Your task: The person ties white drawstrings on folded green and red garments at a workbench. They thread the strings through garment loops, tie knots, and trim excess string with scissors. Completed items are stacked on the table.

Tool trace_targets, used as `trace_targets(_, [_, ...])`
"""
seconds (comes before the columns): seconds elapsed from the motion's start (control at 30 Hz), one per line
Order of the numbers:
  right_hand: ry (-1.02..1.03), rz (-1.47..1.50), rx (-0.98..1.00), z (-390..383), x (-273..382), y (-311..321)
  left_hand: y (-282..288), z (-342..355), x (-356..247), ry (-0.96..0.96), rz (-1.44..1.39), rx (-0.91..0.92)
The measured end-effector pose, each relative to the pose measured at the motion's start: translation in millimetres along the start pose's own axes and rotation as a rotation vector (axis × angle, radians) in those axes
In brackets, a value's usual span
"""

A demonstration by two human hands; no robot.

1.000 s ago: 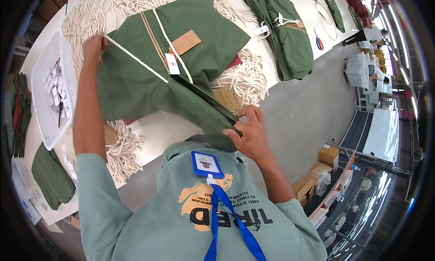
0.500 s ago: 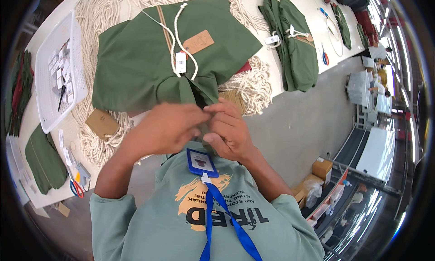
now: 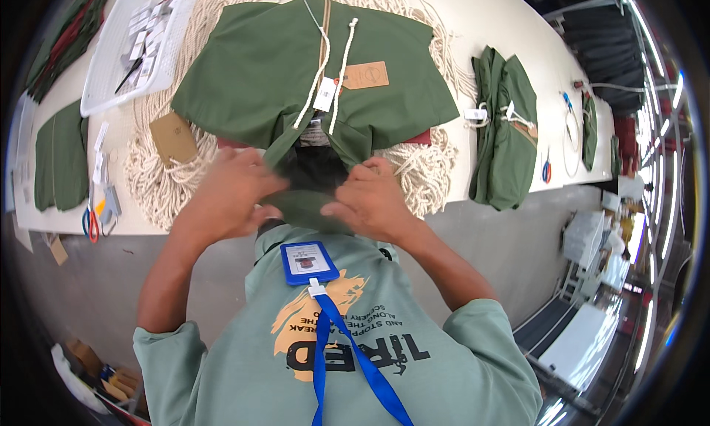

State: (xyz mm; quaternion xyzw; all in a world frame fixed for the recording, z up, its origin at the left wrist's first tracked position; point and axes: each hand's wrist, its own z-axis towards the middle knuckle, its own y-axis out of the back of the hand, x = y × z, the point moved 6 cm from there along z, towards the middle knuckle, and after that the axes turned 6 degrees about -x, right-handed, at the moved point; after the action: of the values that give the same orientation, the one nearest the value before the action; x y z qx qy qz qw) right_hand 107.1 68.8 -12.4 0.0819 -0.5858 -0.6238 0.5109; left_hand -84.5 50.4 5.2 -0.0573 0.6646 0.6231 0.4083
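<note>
A green hooded jacket (image 3: 255, 63) is spread on the table with its neck toward me. White cords, a white tag (image 3: 325, 95) and a brown tag (image 3: 366, 76) lie across its front. My left hand (image 3: 229, 197), smeared by motion, grips the left edge of the hood opening. On the opposite edge, my right hand (image 3: 373, 204) has its fingers curled round the fabric. Between them the hood gapes, showing a dark inside and a neck label.
Bundles of cream cord (image 3: 151, 197) lie beneath the jacket. Left stand a white basket (image 3: 92, 93) of tags, a folded green garment (image 3: 61, 156) and red-handled scissors (image 3: 90, 222). More folded green garments (image 3: 503, 137) and scissors (image 3: 546, 169) are at right, by the table edge.
My hands have moved apart, from close together over the neck to either side of the hood. The hood opening has been pulled wide. My view has turned, shifting the table.
</note>
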Motion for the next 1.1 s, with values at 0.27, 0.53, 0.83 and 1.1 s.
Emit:
trace_targets(0.27, [0.066,0.040,0.045,-10.1,-31.9,5.6,-37.3,-2.6,-33.6,0.290,-0.087,0.171])
trace_targets(0.53, [0.157,0.220,0.068,-29.6,-43.7,-21.5,-83.0,-20.3,-59.9,0.622,-0.140,0.105])
trace_targets(0.83, [0.219,0.238,-0.143,9.4,-82.2,-23.0,-144.2,-84.6,-90.8,0.817,-0.004,-0.136])
trace_targets(1.1, [-0.241,0.105,-0.150,120.1,-202.4,-64.6,-195.7,-115.4,-93.2,0.960,-0.036,-0.205])
